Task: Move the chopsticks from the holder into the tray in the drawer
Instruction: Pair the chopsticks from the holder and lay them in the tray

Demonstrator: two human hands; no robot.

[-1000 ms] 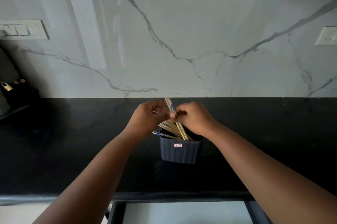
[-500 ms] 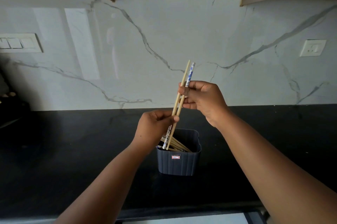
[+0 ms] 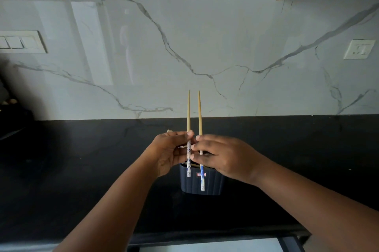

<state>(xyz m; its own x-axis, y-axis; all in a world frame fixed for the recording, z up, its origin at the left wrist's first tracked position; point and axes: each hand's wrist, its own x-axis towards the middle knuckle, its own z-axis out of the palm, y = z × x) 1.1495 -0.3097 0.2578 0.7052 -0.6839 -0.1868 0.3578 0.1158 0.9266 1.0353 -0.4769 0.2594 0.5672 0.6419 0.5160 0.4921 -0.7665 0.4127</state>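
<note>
At the bottom edge, the open drawer (image 3: pixel 209 246) shows a pale interior. Above the black counter (image 3: pixel 82 180), the left hand (image 3: pixel 170 153) pinches one chopstick (image 3: pixel 188 116) upright; the right hand (image 3: pixel 223 157) pinches a second chopstick (image 3: pixel 200 114) just beside it, tips up, patterned ends down. Behind them stands the dark holder (image 3: pixel 213 186), before the marble backsplash (image 3: pixel 205 46).
</note>
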